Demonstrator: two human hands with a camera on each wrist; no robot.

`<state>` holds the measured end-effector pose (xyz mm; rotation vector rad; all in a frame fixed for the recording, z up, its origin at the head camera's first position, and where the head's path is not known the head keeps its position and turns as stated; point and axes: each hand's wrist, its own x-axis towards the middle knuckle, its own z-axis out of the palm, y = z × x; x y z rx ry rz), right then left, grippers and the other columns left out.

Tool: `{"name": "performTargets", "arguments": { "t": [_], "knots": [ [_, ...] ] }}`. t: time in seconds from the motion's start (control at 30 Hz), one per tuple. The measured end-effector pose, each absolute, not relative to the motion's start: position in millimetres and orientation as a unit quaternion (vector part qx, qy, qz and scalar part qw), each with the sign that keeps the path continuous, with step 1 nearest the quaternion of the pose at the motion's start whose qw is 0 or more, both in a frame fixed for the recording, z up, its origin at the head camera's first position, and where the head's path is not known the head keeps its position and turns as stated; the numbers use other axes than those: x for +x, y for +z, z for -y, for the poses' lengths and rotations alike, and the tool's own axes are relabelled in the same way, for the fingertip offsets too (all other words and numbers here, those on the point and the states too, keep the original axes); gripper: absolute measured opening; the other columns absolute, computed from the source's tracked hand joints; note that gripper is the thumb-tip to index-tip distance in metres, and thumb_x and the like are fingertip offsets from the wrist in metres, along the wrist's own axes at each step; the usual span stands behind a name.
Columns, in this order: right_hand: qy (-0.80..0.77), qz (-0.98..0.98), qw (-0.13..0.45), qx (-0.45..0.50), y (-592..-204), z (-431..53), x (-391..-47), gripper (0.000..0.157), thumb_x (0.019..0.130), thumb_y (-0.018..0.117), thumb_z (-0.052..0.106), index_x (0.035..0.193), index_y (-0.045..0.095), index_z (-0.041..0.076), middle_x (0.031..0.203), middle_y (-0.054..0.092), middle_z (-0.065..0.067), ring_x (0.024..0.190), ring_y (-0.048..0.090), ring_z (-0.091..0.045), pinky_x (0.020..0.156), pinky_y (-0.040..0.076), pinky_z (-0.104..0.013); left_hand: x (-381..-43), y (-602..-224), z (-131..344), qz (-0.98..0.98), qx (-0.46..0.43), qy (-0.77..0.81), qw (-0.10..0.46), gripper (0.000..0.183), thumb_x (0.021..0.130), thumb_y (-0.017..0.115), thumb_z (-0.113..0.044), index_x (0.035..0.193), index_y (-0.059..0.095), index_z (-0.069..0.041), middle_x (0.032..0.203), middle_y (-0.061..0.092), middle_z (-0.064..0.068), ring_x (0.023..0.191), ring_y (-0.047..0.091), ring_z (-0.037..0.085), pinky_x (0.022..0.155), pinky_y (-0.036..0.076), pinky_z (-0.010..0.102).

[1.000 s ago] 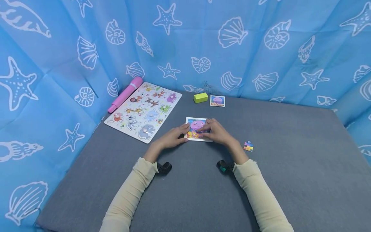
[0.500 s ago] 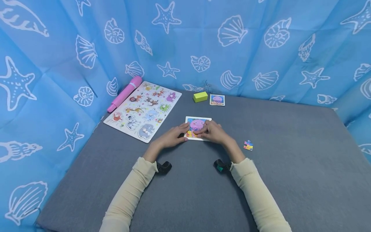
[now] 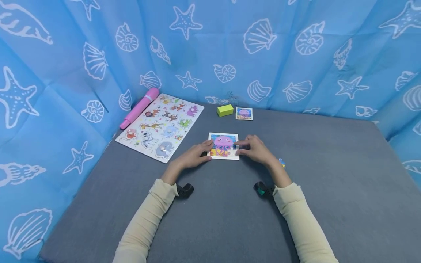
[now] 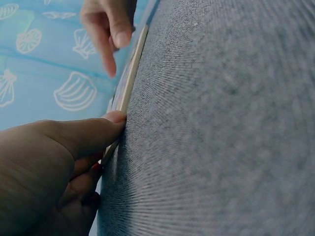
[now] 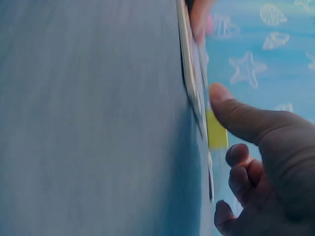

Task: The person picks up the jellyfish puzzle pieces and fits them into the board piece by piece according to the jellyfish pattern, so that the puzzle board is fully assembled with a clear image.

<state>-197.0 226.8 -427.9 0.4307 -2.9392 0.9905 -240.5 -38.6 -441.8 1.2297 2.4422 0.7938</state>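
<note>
A small jigsaw puzzle (image 3: 227,158) with a pink jellyfish picture and a white frame lies flat on the grey table. Its lower right part shows bare white. At its left edge my left hand (image 3: 194,155) grips the frame, the thumb (image 4: 96,132) along the front edge and fingers on the side. My right hand (image 3: 254,149) is over the puzzle's right edge, thumb and fingers apart. Nothing shows between them in the right wrist view. A loose puzzle piece (image 3: 282,163) lies on the table, partly hidden behind my right wrist.
A white animal peg board (image 3: 161,126) lies at the back left, beside a pink rolled item (image 3: 141,107). A lime green block (image 3: 225,110) and a small jellyfish picture card (image 3: 244,113) are at the back. A blue curtain (image 3: 210,44) hangs behind the table.
My right hand has drawn back to the right from the puzzle's middle, its thumb and fingers spreading. The jellyfish and the bare part now show. My left hand has stayed on the frame.
</note>
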Motion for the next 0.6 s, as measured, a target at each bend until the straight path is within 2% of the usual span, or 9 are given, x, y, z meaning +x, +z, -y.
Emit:
{"name": "performTargets", "arguments": {
  "t": [0.23,0.47,0.6],
  "knots": [
    [0.313,0.946,0.006,0.084,-422,-267,-180,0.038,0.079,0.072,0.018,0.114,0.066,0.005,0.070,0.039,-0.009,0.066,0.027,-0.019,0.060,0.023,-0.030,-240,-442,39,-0.849,0.426,0.277,0.144,0.058,0.093,0.054,-0.021,0.141,0.030,0.001,0.152,0.019,0.014,0.141,0.016,0.027,0.114,0.019,0.045],
    [0.318,0.947,-0.006,0.041,-418,-305,-160,0.034,0.081,0.071,0.022,0.109,0.068,0.003,0.070,0.039,-0.006,0.063,0.030,-0.018,0.055,0.029,-0.029,-241,-443,39,-0.845,0.428,0.288,0.139,0.058,0.093,0.055,-0.020,0.141,0.030,0.002,0.152,0.021,0.015,0.141,0.018,0.028,0.113,0.020,0.045],
    [0.309,0.950,-0.022,0.022,-413,-320,-146,0.036,0.081,0.071,0.023,0.109,0.068,0.001,0.071,0.037,-0.006,0.064,0.028,-0.018,0.055,0.028,-0.028,-241,-442,38,-0.844,0.429,0.289,0.140,0.058,0.093,0.055,-0.021,0.140,0.030,0.002,0.151,0.021,0.015,0.141,0.019,0.028,0.113,0.021,0.044]
  ]
}}
